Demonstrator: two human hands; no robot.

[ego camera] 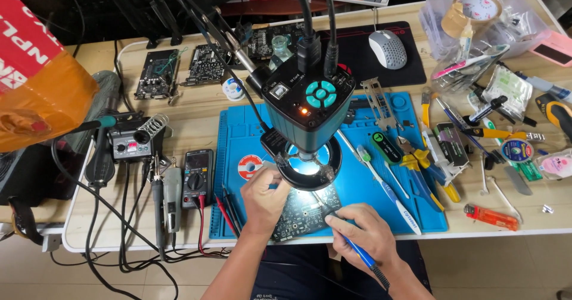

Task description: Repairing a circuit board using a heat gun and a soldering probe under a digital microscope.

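Soldering under the microscope [308, 100]: right hand [364, 234] grips the soldering iron [351, 244], left hand [264, 200] pinches the circuit board [304, 213]; a slipped tip likely burns nearby fingers.

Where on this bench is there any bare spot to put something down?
Bare wood shows between the multimeter and the table's front edge, and beside the lighter. The blue mat has room upper left. The right side's tool pile is crowded.

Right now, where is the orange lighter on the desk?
In the head view, the orange lighter lies on the bare table at the front right, just past the blue mat's right edge, right of the right hand.
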